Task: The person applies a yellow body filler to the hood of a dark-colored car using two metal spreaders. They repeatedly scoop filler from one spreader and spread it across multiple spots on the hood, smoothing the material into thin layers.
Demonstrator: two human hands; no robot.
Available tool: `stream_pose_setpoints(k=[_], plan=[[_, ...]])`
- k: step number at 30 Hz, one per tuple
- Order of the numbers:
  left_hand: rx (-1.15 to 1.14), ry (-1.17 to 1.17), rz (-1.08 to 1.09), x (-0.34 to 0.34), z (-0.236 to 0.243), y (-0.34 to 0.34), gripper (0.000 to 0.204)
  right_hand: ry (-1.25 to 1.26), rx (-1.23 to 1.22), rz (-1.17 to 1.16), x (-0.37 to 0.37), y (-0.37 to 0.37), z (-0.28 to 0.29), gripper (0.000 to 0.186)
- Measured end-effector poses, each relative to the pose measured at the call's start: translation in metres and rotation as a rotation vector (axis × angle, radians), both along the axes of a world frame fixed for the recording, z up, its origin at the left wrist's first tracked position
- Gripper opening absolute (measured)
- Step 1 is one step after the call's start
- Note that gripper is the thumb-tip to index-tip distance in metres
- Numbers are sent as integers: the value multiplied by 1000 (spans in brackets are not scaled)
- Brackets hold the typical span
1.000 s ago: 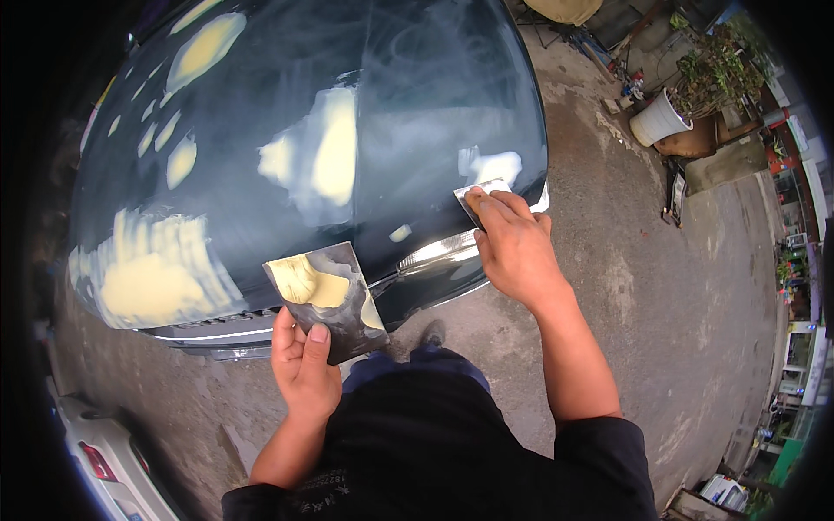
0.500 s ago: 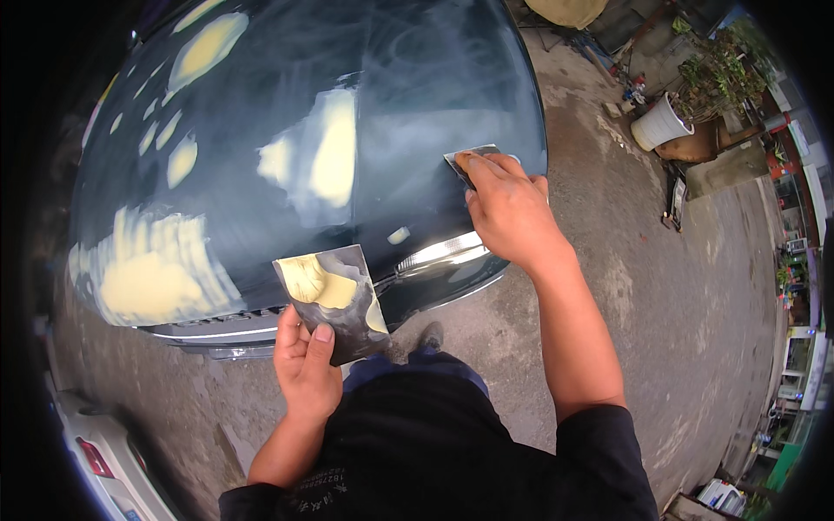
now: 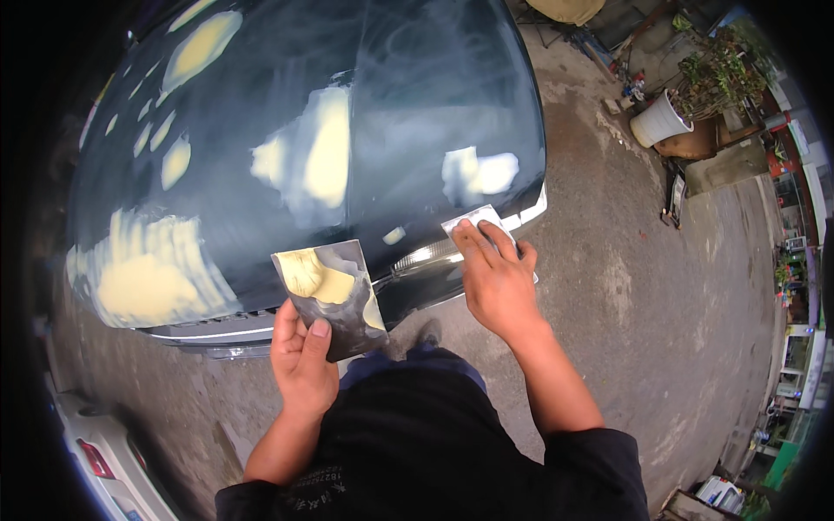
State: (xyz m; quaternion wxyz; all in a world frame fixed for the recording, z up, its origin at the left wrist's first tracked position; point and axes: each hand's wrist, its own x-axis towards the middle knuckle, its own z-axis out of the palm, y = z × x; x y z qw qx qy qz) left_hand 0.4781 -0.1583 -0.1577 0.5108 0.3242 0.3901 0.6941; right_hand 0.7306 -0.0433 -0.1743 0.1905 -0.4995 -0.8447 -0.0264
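Note:
My left hand (image 3: pixel 304 365) grips a dark, flat mixing board (image 3: pixel 343 334) by its lower left edge, thumb on top. A thick lump of pale yellow filler (image 3: pixel 330 285) lies on the board's upper part. My right hand (image 3: pixel 504 291) is closed on a thin, flat filler spreader (image 3: pixel 476 219), its fingers pressed along the face. The spreader is at the front edge of a dark green car hood (image 3: pixel 417 78), just above the headlight (image 3: pixel 427 255); whether it touches cannot be told. Behind it on the hood is a pale filler patch (image 3: pixel 476 174).
More filler patches (image 3: pixel 143 286) cover the hood's left and middle. A white car (image 3: pixel 109 451) stands at the lower left. On the right are a white plant pot (image 3: pixel 660 122) and a dark metal stand (image 3: pixel 674 195) on the concrete floor (image 3: pixel 634 347).
My right hand and the spreader have moved down toward me, from the hood's right side to its front edge. Pale filler now shows where they were. My left hand and board have barely moved.

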Motion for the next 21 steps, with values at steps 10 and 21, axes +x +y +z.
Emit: stream_pose_setpoints(k=[10, 21], plan=[[-12, -1, 7, 2, 1, -4, 48, 84, -241, -89, 7, 92, 76, 43], [-49, -26, -18, 7, 2, 12, 48, 15, -63, -40, 13, 14, 0, 51]])
